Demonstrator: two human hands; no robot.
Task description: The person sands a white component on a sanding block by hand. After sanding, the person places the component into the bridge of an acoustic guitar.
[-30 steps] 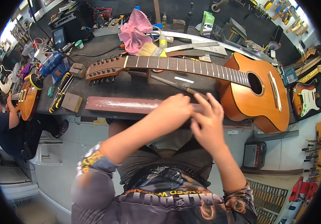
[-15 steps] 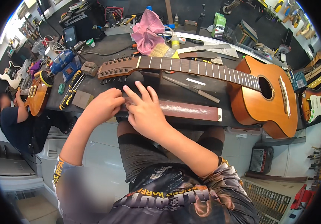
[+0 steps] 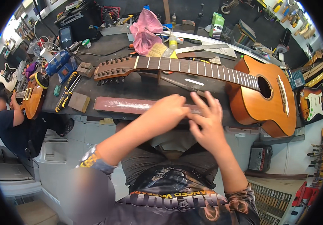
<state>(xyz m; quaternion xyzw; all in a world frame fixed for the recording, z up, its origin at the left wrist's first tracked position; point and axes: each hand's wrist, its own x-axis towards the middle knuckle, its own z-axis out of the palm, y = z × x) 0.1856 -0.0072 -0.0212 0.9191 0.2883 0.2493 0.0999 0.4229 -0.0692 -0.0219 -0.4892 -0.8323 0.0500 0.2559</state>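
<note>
A long reddish-brown sanding board (image 3: 122, 105) lies along the bench's near edge, with a whitish streak of dust down its middle. Over its right part my left hand (image 3: 170, 110) is closed, fingertips pointing down at the surface. My right hand (image 3: 208, 122) meets it there, thumb and index finger drawn in by the left fingertips while the other fingers stretch up and away. Whatever is pinched between the hands is too small and covered to make out. Just beyond, an acoustic guitar (image 3: 246, 101) without strings lies face up, its headstock (image 3: 112, 70) to the left.
Left of the board are a wooden block (image 3: 79, 102), yellow-black hand tools (image 3: 67, 93) and a blue power polisher (image 3: 58, 62). Behind the guitar lie a brush (image 3: 161, 50), pink cloth (image 3: 145, 32) and bottle (image 3: 173, 42). Another person (image 3: 13, 120) holds an electric guitar (image 3: 35, 99) at far left.
Both hands have slid together to the right along the sanding board, uncovering its left end and covering its right part. The view has shifted slightly.
</note>
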